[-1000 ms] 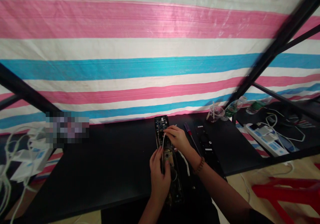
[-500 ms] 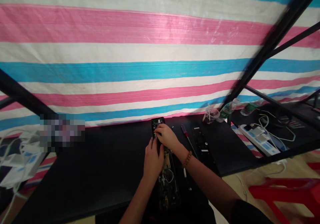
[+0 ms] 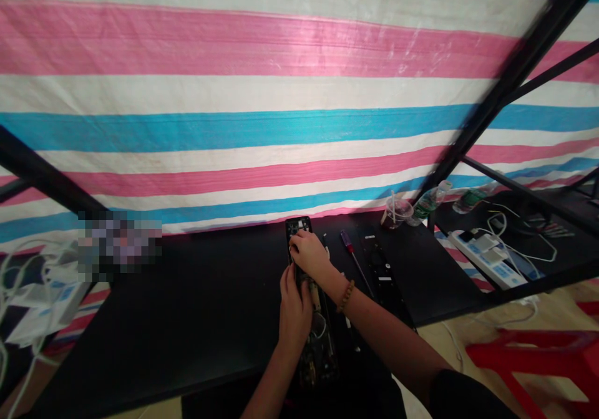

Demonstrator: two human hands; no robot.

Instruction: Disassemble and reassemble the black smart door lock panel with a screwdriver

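A long, narrow black electronic device [image 3: 321, 366] lies opened on the black table, running away from me, with wires and small parts showing inside. My left hand [image 3: 296, 310] is closed around the middle of its casing from the left. Just beyond it, my right hand [image 3: 309, 254] reaches over the upper part of the device with its fingers pinched together. Whatever is between those fingertips is too small to make out. To the right lie a purple-handled screwdriver [image 3: 347, 242] and a long black cover panel [image 3: 384, 279] with white labels.
A plastic cup [image 3: 395, 214] with a straw and a tilted clear bottle [image 3: 427, 206] stand at the back right. Farther right is a white power strip [image 3: 489, 263] with cables. Black metal frame bars [image 3: 449, 157] rise on both sides. A red stool [image 3: 533, 347] stands at the lower right.
My left hand has slid slightly right and toward me along the device. The right hand stays pinched over the upper part. The whole view has shifted a little.
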